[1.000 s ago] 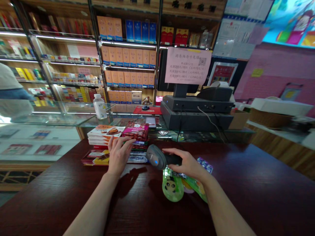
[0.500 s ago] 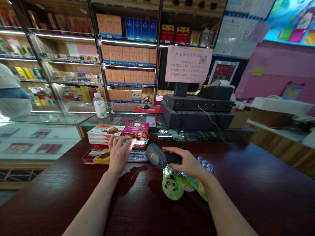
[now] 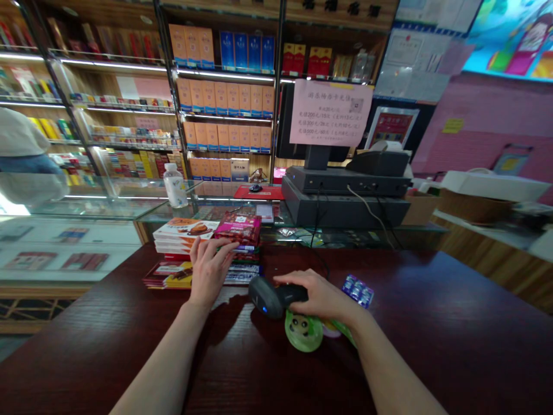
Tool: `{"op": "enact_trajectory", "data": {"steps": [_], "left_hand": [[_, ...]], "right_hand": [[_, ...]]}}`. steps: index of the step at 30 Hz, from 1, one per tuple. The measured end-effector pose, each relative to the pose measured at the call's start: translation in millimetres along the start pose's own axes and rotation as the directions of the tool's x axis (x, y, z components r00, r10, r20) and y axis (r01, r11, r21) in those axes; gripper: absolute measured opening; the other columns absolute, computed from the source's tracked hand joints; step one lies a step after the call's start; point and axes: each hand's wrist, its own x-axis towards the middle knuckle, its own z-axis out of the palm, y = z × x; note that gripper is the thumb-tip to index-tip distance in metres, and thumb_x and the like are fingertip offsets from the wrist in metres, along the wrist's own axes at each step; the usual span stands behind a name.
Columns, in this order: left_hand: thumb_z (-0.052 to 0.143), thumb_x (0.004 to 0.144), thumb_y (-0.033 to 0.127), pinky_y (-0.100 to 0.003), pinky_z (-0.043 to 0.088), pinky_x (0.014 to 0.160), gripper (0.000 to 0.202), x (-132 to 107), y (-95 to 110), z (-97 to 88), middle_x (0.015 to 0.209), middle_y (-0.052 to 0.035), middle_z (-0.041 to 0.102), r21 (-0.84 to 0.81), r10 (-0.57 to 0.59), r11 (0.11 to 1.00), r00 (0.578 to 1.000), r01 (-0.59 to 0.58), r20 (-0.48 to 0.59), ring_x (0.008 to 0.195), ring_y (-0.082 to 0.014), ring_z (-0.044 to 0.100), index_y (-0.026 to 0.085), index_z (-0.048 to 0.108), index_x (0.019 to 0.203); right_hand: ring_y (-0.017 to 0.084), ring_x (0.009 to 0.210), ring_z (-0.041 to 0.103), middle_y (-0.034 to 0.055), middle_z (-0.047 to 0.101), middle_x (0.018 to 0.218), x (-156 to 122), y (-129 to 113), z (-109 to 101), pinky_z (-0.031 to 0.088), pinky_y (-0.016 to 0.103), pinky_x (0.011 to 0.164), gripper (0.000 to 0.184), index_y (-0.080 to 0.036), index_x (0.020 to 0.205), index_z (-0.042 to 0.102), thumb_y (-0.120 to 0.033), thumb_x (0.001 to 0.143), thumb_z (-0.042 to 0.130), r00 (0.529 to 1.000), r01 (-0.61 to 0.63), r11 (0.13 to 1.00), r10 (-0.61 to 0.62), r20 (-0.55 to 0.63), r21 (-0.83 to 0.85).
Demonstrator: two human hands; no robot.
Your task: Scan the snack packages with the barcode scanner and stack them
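My right hand (image 3: 319, 297) is wrapped round the handle of a dark grey barcode scanner (image 3: 265, 297), whose head points left and shows a small blue light. Under and beside that hand lie a green package with a panda face (image 3: 302, 331) and a purple-blue blister-like pack (image 3: 358, 290). My left hand (image 3: 211, 265) rests against the stacked snacks, fingers stretched out. Around it are white and orange boxes (image 3: 185, 229), a magenta chocolate pack (image 3: 239, 226) on top of its pile, and flat red and yellow packs (image 3: 166, 275).
The dark wooden counter (image 3: 242, 369) fills the foreground. Behind it stand a cash register (image 3: 345, 199) with trailing cables, a glass display case (image 3: 147, 213) and a white bottle (image 3: 175, 185). A person (image 3: 26, 155) stands at far left before the shelves.
My right hand has lowered the scanner and brought it slightly left; its head has tipped down. The bright light on the stacked packs is gone. My left hand stays nearly still.
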Motion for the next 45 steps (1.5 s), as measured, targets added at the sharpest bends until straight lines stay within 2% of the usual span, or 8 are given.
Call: {"op": "enact_trajectory", "data": {"steps": [6, 12, 15, 21, 25, 28, 33, 45], "left_hand": [[0.059, 0.094, 0.028, -0.051, 0.027, 0.116, 0.025, -0.8, -1.1, 0.9, 0.112, -0.0041, 0.071, -0.005, -0.015, 1.000, 1.000, 0.016, 0.010, 0.107, -0.0234, 0.059, 0.030, 0.068, 0.117], [0.059, 0.094, 0.029, -0.051, 0.027, 0.116, 0.025, -0.7, -1.4, 1.0, 0.112, -0.0041, 0.071, -0.012, -0.014, 1.000, 1.000, 0.014, 0.021, 0.108, -0.0232, 0.060, 0.030, 0.069, 0.117], [0.058, 0.094, 0.029, -0.052, 0.028, 0.115, 0.026, 0.0, -0.7, 0.6, 0.112, -0.0044, 0.071, -0.016, -0.015, 1.000, 0.999, 0.016, 0.033, 0.108, -0.0239, 0.060, 0.030, 0.069, 0.118], [0.058, 0.095, 0.030, -0.052, 0.028, 0.116, 0.027, 0.2, -0.9, 1.0, 0.115, -0.0043, 0.070, -0.036, -0.028, 0.999, 0.998, 0.030, 0.052, 0.109, -0.0237, 0.059, 0.031, 0.067, 0.120], [0.058, 0.094, 0.029, -0.052, 0.028, 0.116, 0.029, 1.4, 3.1, 0.3, 0.115, -0.0047, 0.070, -0.059, -0.023, 0.998, 0.998, 0.026, 0.054, 0.109, -0.0236, 0.059, 0.031, 0.067, 0.122], [0.059, 0.094, 0.029, -0.052, 0.029, 0.116, 0.029, 2.3, 9.5, -0.1, 0.115, -0.0042, 0.070, -0.090, 0.016, 0.996, 0.997, -0.009, 0.081, 0.111, -0.0235, 0.059, 0.031, 0.066, 0.122], [0.058, 0.095, 0.027, -0.052, 0.028, 0.117, 0.024, 3.1, 22.7, 0.7, 0.111, -0.0032, 0.070, -0.160, 0.091, 0.985, 0.989, -0.072, 0.117, 0.108, -0.0210, 0.059, 0.030, 0.068, 0.117], [0.055, 0.095, 0.024, -0.050, 0.026, 0.120, 0.023, 2.0, 37.0, -1.8, 0.108, -0.0018, 0.071, -0.209, 0.171, 0.969, 0.966, -0.130, 0.193, 0.107, -0.0193, 0.060, 0.030, 0.068, 0.113]], "right_hand": [[0.022, 0.109, 0.066, 0.0022, 0.073, 0.119, -1.5, -3.0, -1.2, 0.041, 0.034, 0.101, 0.058, -0.028, 0.128, 0.067, -0.014, 0.071, 0.068, 0.992, -0.001, 1.000, 0.004, 0.123, -0.026], [0.026, 0.122, 0.059, 0.0035, 0.068, 0.128, -4.0, -1.9, -5.0, 0.008, 0.057, 0.121, 0.059, -0.029, 0.128, 0.065, -0.023, 0.070, 0.074, 0.975, -0.108, 0.993, 0.114, 0.191, -0.039], [0.027, 0.121, 0.061, 0.0032, 0.069, 0.126, -4.3, -4.2, -5.9, 0.004, 0.060, 0.122, 0.056, -0.030, 0.126, 0.067, -0.029, 0.071, 0.077, 0.976, -0.134, 0.991, 0.130, 0.175, 0.008], [0.027, 0.116, 0.064, 0.0041, 0.073, 0.121, -2.9, -5.5, -4.8, 0.012, 0.063, 0.120, 0.033, -0.031, 0.119, 0.071, -0.037, 0.087, 0.068, 0.991, -0.119, 0.992, 0.115, 0.069, 0.050], [0.026, 0.115, 0.064, 0.0048, 0.073, 0.121, 2.5, 2.2, 4.2, 0.024, 0.056, 0.119, 0.030, -0.028, 0.117, 0.072, -0.038, 0.090, 0.064, 0.989, -0.100, 0.993, 0.106, -0.100, 0.061], [0.024, 0.112, 0.066, 0.0066, 0.073, 0.121, 10.4, 7.2, 13.2, 0.046, 0.043, 0.104, 0.032, -0.024, 0.121, 0.069, -0.036, 0.093, 0.059, 0.957, -0.098, 0.975, 0.147, -0.251, 0.197], [0.022, 0.102, 0.070, 0.0056, 0.076, 0.109, 30.9, 5.5, 22.1, 0.051, 0.036, 0.094, 0.032, -0.022, 0.118, 0.069, -0.039, 0.093, 0.056, 0.896, -0.098, 0.947, 0.218, -0.387, 0.307], [0.021, 0.085, 0.069, 0.0033, 0.076, 0.090, 60.4, -3.2, 24.9, 0.050, 0.032, 0.079, 0.029, -0.021, 0.100, 0.076, -0.040, 0.090, 0.057, 0.930, -0.189, 0.947, 0.257, -0.261, 0.260]]}}
